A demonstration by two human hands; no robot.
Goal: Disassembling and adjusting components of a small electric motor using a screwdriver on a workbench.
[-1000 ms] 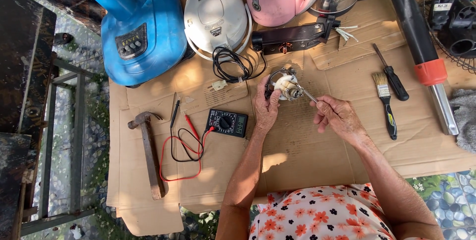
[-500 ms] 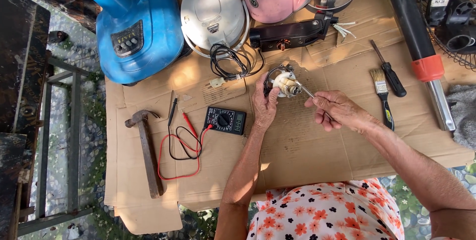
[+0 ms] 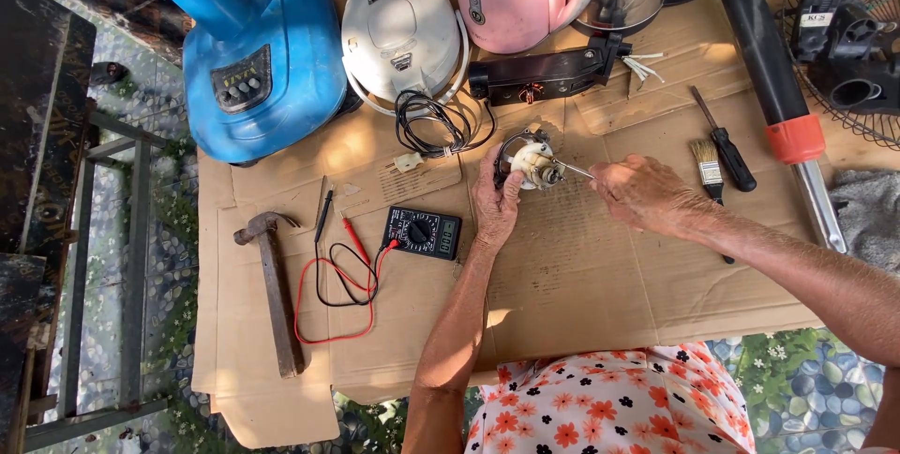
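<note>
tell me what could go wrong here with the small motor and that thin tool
The left hand alone steadies the small motor, so it might twist while the thin metal tool in the right hand pokes at it. The tip could slip toward the left fingers. A loosened small part could roll off the cardboard and get lost.

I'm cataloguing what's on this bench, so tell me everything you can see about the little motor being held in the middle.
The small motor looks like a round cream-coloured body set in a dark metal frame, with a short shaft end facing right. The left hand grips it from below and holds it just above the cardboard sheet. A thin metal tool held in the right hand touches its shaft end. Finer detail is too small to tell.
</note>
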